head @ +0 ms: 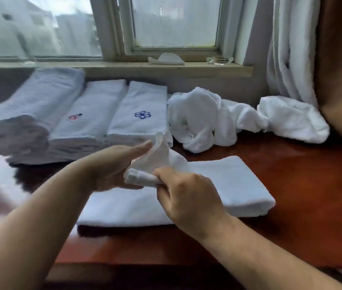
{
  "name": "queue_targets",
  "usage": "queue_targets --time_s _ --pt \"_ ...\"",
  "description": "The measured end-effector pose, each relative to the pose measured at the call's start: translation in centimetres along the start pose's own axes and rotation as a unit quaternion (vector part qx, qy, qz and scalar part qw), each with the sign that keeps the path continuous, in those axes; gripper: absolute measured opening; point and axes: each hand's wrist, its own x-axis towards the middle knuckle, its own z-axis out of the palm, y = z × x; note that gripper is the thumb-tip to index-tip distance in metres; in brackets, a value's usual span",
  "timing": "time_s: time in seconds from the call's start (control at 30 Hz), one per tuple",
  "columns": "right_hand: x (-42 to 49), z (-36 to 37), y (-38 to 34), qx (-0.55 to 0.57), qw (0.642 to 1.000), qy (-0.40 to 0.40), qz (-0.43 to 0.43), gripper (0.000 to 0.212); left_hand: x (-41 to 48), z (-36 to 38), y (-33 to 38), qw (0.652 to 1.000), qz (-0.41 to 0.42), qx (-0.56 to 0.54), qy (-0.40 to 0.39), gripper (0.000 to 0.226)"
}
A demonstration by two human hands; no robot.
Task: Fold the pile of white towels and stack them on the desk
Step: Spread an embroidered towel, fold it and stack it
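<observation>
The right hand (189,197) is pinching a bunched end of the towel (228,185), which is lying on the desk (302,181) just beneath both hands. The left hand (115,166), fingers straight, is pressing flat against that lifted end. Soft, light and floppy, the towel is probably wanting a hold at the corners.

Take the folded towel (228,185) on the desk (302,174) as your mark: three stacks (94,114) lie behind it to the left, the crumpled pile (203,120) behind it to the right (just beside the nearest stack), the windowsill (165,69) farther behind
</observation>
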Motion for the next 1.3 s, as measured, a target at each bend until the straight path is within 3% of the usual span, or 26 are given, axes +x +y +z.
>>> queue_targets --time_s 0.07,0.2,0.3,0.43,0.57,0.67,0.7,0.77,0.83,0.9,0.97,1.07,1.13,1.3 --pt "0.8 1.6 -1.2 0.001 0.999 -0.04 -0.029 0.015 -1.7 -1.9 -1.4 0.999 -0.037 -0.014 0.008 0.067" --pt "1.9 3.7 -3.3 0.003 0.996 -0.057 -0.067 0.014 -3.0 -3.6 -3.3 0.992 -0.028 0.028 0.118 0.015" --pt "2.4 4.8 -4.6 0.003 0.994 -0.062 -0.087 0.007 -4.0 -5.1 -4.3 0.986 -0.011 0.02 0.162 0.023" --pt "2.5 5.8 -4.9 -0.012 0.99 -0.088 -0.111 0.008 -4.8 -6.9 -6.0 0.98 -0.007 0.034 0.195 0.018" --pt "2.3 6.6 -4.2 -0.022 0.982 -0.162 -0.098 0.025 -4.5 -7.3 -7.3 0.973 -0.026 0.057 0.222 0.029" --pt "2.7 6.2 -3.2 0.038 0.977 -0.208 -0.042 0.039 -4.1 -7.4 -7.5 0.961 -0.039 0.115 0.249 0.015" --pt "3.0 5.8 -2.5 0.064 0.976 -0.208 -0.01 0.039 -3.9 -7.4 -7.5 0.949 -0.041 0.158 0.271 0.021" --pt "3.6 4.9 -0.5 0.095 0.977 -0.183 0.052 0.029 -3.6 -6.9 -7.2 0.886 -0.027 0.295 0.357 0.045" --pt "4.1 4.1 1.9 0.086 0.978 -0.16 0.101 0.021 -3.4 -5.2 -6.4 0.828 0.069 0.379 0.408 0.051" --pt "4.4 3.8 4.0 0.037 0.977 -0.164 0.129 0.027 -2.6 -3.0 -5.7 0.816 0.179 0.408 0.369 0.041" --pt "4.2 4.2 5.5 -0.033 0.96 -0.227 0.158 0.047 -1.2 -0.9 -5.7 0.82 0.203 0.452 0.285 0.034" --pt "3.0 5.1 7.2 -0.088 0.92 -0.328 0.193 0.068 1.0 0.9 -7.3 0.79 0.127 0.569 0.187 0.05" --pt "2.4 5.5 7.9 -0.086 0.918 -0.335 0.196 0.074 1.7 0.9 -8.4 0.787 0.079 0.586 0.178 0.06" --pt "2.1 5.5 8.9 -0.077 0.916 -0.336 0.203 0.086 1.6 0.5 -9.2 0.788 0.062 0.584 0.182 0.08"
